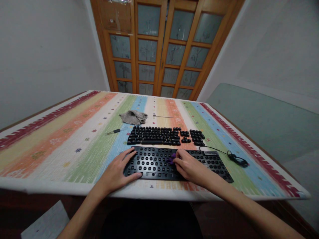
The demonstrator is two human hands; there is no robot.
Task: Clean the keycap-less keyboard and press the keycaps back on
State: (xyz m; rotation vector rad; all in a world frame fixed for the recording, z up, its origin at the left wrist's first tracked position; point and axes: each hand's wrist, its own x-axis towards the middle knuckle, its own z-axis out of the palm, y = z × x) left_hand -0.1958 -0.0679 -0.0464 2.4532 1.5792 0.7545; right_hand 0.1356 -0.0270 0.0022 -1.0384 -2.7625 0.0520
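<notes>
A black keyboard base (152, 163) without its keycaps lies near the front of the table, its rows of key posts bare. My left hand (119, 169) rests over its left end, fingers and thumb spread apart on the top surface. Near the middle of the base, my right hand (186, 165) pinches a bunched purple cloth (171, 159) against the key posts. The fingertips are partly hidden by the hand. Just behind the base, black keycaps (154, 135) are laid out in keyboard order, in separate groups.
Behind the keycaps lie a crumpled grey rag (134, 117) and a thin screwdriver (163, 116). Dark-handled tweezers or a similar small tool (116, 131) lie to the left. A coiled black cable (237, 159) sits at the right. A striped cloth (54, 142) covers the table.
</notes>
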